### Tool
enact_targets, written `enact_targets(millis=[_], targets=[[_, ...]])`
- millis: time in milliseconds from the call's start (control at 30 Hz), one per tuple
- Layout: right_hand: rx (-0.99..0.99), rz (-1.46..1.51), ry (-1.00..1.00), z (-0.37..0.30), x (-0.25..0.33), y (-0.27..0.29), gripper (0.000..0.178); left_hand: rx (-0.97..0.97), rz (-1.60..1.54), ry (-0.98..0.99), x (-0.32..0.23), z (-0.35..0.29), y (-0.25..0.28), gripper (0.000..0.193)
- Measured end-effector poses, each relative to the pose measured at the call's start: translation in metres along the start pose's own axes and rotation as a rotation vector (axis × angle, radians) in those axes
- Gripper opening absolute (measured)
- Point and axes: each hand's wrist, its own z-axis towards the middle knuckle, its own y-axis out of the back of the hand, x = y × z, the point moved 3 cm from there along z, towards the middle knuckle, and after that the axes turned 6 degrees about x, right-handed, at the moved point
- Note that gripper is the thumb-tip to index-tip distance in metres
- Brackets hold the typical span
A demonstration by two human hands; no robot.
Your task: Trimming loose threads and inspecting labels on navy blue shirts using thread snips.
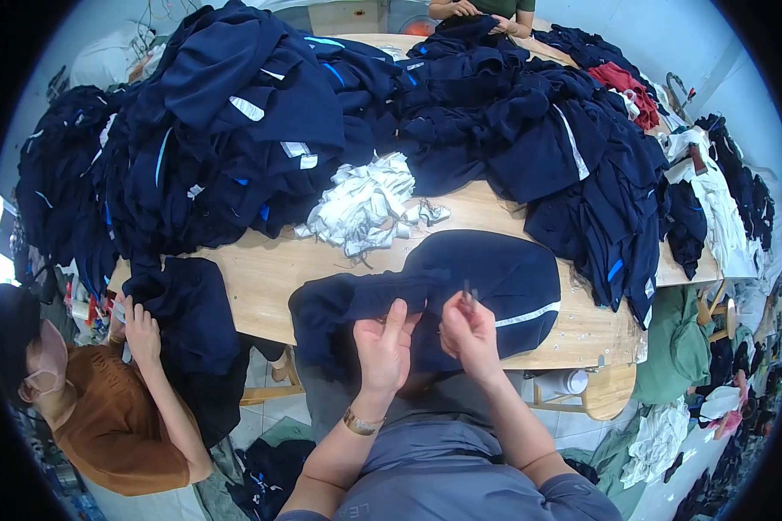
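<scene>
A navy garment [487,265] with a white stripe along one side lies spread over the table edge in front of me. My left hand [382,347] grips its folded edge, thumb on top, at the near side of the cloth. Just to the right, my right hand [469,334] is closed around a small dark pointed tool [469,293], probably thread snips, though it is blurred. The tool's tip points up and away from me, above the garment. Part of the cloth below my left hand hangs over the edge.
A pile of white strips [365,204] sits mid-table. Large navy garment heaps [226,95] cover the far left and right, with a red cloth [626,91] at far right. One person [122,417] works at my left, another [487,13] opposite. A wooden stool [610,391] stands right.
</scene>
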Motion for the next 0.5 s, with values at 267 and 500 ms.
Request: enact_targets(millis=[267, 500], targets=[[-0.093, -0.734, 0.106, 0.007, 0.002, -0.009, 0.013, -0.001, 0.084, -0.092, 0.004, -0.005, 0.004, 0.015], [0.156, -0.572, 0.163, -0.009, 0.008, 0.008, 0.024, -0.012, 0.022, -0.002, -0.005, 0.004, 0.005, 0.015]])
